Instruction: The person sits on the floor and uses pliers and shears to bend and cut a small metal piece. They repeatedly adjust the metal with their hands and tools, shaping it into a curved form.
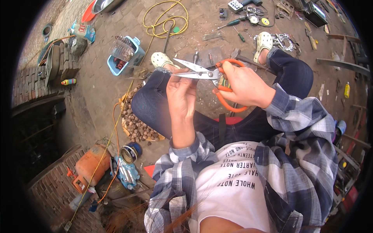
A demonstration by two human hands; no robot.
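My right hand (245, 86) is closed round the orange looped handles of a pair of scissors (210, 74), which point left with their metal blades apart. Beside the lower blade, my left hand (182, 91) has its fingers bent together near the tip. Whatever those fingers pinch, if anything, is hidden by the blade and the fingers. Both hands are above the ground, between my spread knees. Under the scissors, a hammer (237, 55) and a screwdriver (196, 57) lie on the ground.
A heap of round brown nuts or stones (140, 126) lies by my left leg. Farther left stand a blue basket (138, 50) and an orange gas cylinder (93, 165). A coiled yellow hose (186, 19) lies ahead, with a power tool (253, 18) to its right.
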